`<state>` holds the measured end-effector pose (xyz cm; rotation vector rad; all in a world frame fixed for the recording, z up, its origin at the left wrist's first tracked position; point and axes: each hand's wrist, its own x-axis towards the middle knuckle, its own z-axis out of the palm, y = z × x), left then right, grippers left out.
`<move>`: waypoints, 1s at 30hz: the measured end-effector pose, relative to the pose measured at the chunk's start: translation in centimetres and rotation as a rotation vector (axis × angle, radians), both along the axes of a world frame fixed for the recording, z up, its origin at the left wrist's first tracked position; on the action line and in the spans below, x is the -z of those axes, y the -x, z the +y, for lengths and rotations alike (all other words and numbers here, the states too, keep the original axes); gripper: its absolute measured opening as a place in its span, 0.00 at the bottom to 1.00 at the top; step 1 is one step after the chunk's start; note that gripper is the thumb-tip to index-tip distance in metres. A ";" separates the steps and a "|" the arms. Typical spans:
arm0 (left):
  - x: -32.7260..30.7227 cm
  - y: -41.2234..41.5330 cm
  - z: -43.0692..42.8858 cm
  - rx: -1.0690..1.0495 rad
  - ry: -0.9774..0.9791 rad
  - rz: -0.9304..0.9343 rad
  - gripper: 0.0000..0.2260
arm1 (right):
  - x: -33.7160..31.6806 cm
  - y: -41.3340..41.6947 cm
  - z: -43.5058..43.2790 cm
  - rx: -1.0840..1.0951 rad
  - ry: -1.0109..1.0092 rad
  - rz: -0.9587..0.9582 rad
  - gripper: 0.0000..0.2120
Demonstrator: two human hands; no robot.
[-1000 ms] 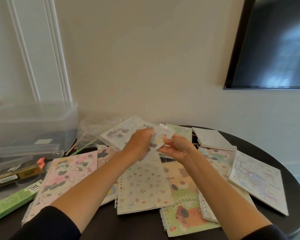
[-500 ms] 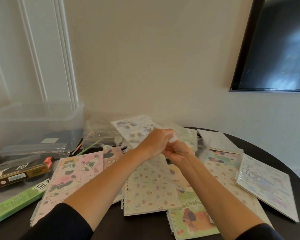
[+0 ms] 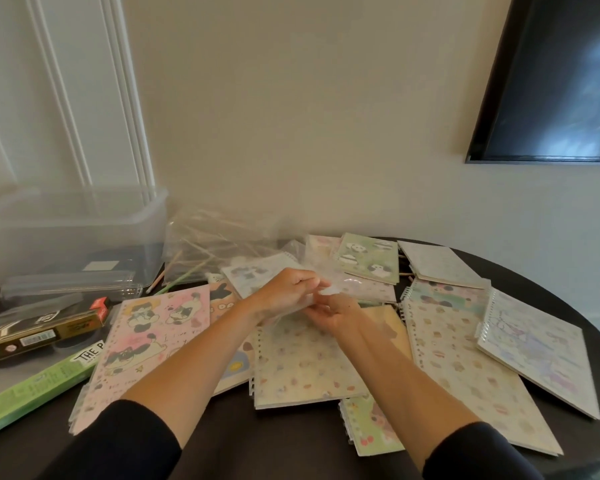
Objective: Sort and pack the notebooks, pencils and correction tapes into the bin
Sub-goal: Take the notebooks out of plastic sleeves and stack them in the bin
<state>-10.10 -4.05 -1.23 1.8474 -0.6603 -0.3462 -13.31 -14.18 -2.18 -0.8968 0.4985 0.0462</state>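
Both hands meet above the middle of the pile. My left hand [image 3: 284,292] and my right hand [image 3: 335,313] each pinch a small clear packet [image 3: 328,292]; motion blur hides what is inside. Several spiral notebooks lie spread on the dark round table [image 3: 243,441]: a pink cat notebook [image 3: 146,341], a cream dotted notebook [image 3: 302,365] under my hands, a green panda notebook [image 3: 368,258] and a pale notebook [image 3: 541,348] at the right. Loose pencils [image 3: 184,275] lie by a clear bag [image 3: 215,244]. The clear bin [image 3: 70,223] stands at the back left.
In front of the bin lie a clear pencil case [image 3: 70,289], a gold-and-black box [image 3: 39,330] and a long green box [image 3: 32,389]. The wall is close behind the table, with a dark screen [image 3: 551,81] at the upper right.
A second ago my hands were a little apart, the left holding a white packet. They have closed together on it and stayed over the pile. My head has turned slightly.
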 end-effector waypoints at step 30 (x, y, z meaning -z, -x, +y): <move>-0.1 -13.8 -13.8 -0.249 -0.703 -0.097 0.16 | 2.0 -10.2 -20.1 0.060 1.002 0.251 0.03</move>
